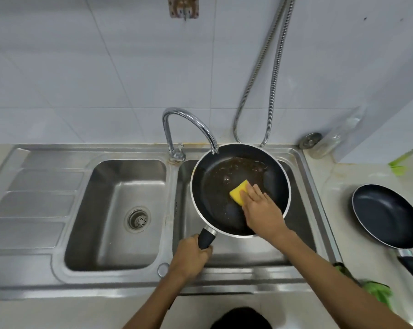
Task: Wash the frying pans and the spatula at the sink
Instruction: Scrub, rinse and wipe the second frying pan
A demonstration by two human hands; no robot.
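Note:
A black frying pan (224, 184) with brown residue and water inside hangs over the right basin of the steel sink (303, 162), under the faucet spout. My left hand (191, 256) grips the pan's black handle. My right hand (260, 207) presses a yellow sponge (238, 192) flat against the pan's inner bottom, fingers straight. A second black frying pan (388, 214) lies on the counter to the right, handle pointing toward me. No spatula is in sight.
The chrome faucet (189, 124) arches over the pan's far rim. The left basin (120, 210) holds only its drain. A metal hose (267, 91) hangs on the tiled wall. A clear bottle (336, 136) stands at the back right; something green (379, 290) lies near the counter's front.

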